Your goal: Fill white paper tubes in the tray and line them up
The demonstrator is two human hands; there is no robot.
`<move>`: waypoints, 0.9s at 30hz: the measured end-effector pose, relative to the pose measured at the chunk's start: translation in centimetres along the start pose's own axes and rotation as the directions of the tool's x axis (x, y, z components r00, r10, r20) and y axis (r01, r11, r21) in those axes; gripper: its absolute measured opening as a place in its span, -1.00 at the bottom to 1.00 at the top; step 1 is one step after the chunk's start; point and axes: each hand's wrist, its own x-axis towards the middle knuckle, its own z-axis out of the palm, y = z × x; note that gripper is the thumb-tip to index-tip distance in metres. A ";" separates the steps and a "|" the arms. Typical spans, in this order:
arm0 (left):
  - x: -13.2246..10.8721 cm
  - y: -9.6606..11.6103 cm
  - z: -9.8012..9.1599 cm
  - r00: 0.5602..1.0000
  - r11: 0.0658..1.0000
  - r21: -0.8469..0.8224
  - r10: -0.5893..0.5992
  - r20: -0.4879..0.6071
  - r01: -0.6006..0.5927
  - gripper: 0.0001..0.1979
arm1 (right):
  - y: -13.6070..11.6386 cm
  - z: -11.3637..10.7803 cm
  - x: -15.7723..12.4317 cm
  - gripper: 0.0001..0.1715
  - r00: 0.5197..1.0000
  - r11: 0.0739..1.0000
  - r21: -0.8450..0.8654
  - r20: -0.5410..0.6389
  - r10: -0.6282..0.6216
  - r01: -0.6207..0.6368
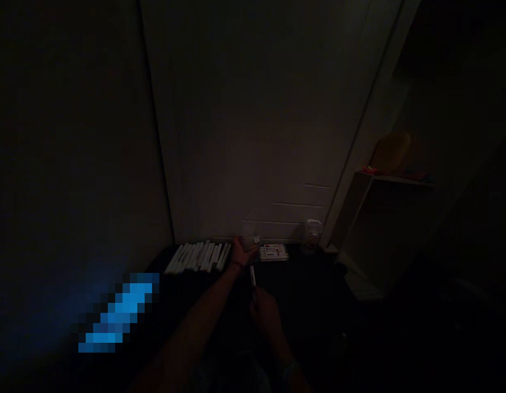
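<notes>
At lower centre of the frame, the right hand [266,310] pinches a white marker [253,275] while the left hand [240,255] reaches farther to a clear cup [255,240], grip indistinct, between lined-up markers [199,256] and stacked pens [274,251].

Wall [253,131]; boxy cabinet [377,232] at right

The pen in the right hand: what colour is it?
The pen looks mainly white; it shows in the dim head view.

Right of one flat case [274,251] stands one clear cup [312,238], to the case's near left is one lone marker [253,275], and farther left lie about a dozen white markers [198,256], too dim to count exactly.
</notes>
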 end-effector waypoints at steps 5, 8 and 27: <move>-0.9 0.3 -1.9 0.993 0.992 -0.102 -0.068 0.095 0.077 -0.35 | -0.1 0.0 -0.1 -0.55 0.998 0.998 -0.006 0.017 0.056 -0.056; -1.4 0.6 -2.7 0.975 0.987 -0.144 -0.031 0.218 0.064 -0.42 | 0.0 -0.1 -0.2 -0.56 0.996 0.997 0.009 0.020 0.082 -0.082; -7.5 2.7 -8.5 0.839 0.945 -0.256 -0.035 0.543 0.205 -0.40 | 0.3 -1.1 -0.4 -0.68 0.998 0.995 -0.096 0.046 0.035 -0.030</move>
